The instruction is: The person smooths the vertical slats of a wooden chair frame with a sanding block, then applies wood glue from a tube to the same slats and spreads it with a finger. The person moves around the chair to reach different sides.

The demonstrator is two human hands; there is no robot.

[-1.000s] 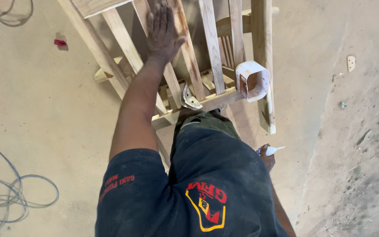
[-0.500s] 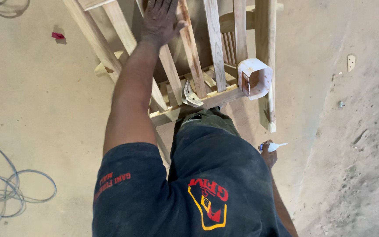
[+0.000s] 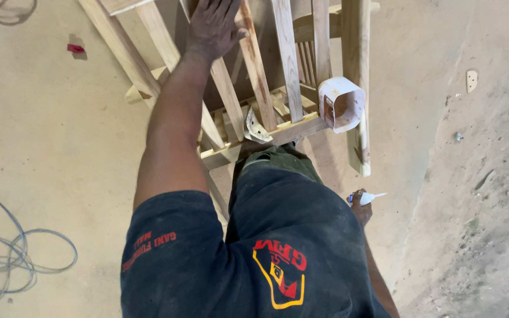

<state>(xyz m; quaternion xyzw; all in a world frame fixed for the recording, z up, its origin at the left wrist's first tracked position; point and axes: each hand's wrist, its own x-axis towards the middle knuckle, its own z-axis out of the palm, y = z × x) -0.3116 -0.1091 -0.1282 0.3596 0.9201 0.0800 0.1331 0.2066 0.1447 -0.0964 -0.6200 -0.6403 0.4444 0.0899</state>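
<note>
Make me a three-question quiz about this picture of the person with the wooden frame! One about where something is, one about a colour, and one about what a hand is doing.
1. Where is the cut-open white container?
A. On the corner of the wooden frame
B. On the floor by the cable
C. In the left hand

2. What colour is the small scrap on the floor?
A. Blue
B. Red
C. Green

3. What is the right hand doing?
A. Resting flat on a slat
B. Hanging empty
C. Holding a small white tube with a pointed tip

Answers:
1. A, it sits at the frame's corner next to a thick post.
2. B, the scrap near the upper left is red.
3. C, the tube's tip sticks out of the closed fingers; the left hand is the one pressed on a slat.
</note>
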